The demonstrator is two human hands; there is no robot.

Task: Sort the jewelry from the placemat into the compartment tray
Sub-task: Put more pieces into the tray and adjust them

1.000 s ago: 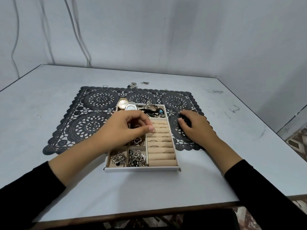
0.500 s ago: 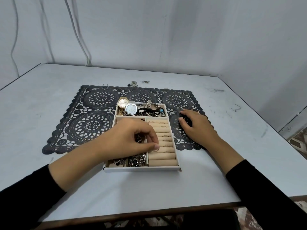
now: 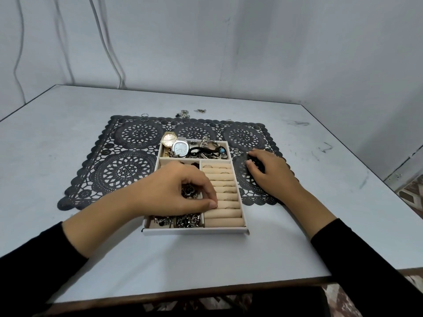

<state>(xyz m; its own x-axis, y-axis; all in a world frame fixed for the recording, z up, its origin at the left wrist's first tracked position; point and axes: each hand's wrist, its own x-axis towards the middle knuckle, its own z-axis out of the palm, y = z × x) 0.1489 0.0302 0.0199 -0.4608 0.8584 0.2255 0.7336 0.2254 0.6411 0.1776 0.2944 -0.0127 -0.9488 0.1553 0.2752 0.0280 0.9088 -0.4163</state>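
Observation:
A white compartment tray (image 3: 194, 231) lies on the black lace placemat (image 3: 128, 170). Its back compartment holds a gold watch (image 3: 169, 139), a silver watch (image 3: 180, 147) and bracelets. Beige ring rolls (image 3: 223, 221) on its right side carry several rings. My left hand (image 3: 174, 193) is over the tray, thumb and forefinger pinched at the left end of a near ring roll; the thin ring it carried is hidden under the fingertips. My right hand (image 3: 272, 172) rests on the placemat just right of the tray, fingers bent, holding nothing.
Past the placemat's far edge, on the pale table (image 3: 183, 259), lie two thin rings (image 3: 144, 117), a small chain piece (image 3: 183, 114) and another small piece (image 3: 200, 110). The wall and cables stand behind; the table's right edge is close.
My left hand, holding a thin ring, has moved from the far ring rolls toward me and lowered its fingertips onto a near roll. My right hand has stayed on the placemat.

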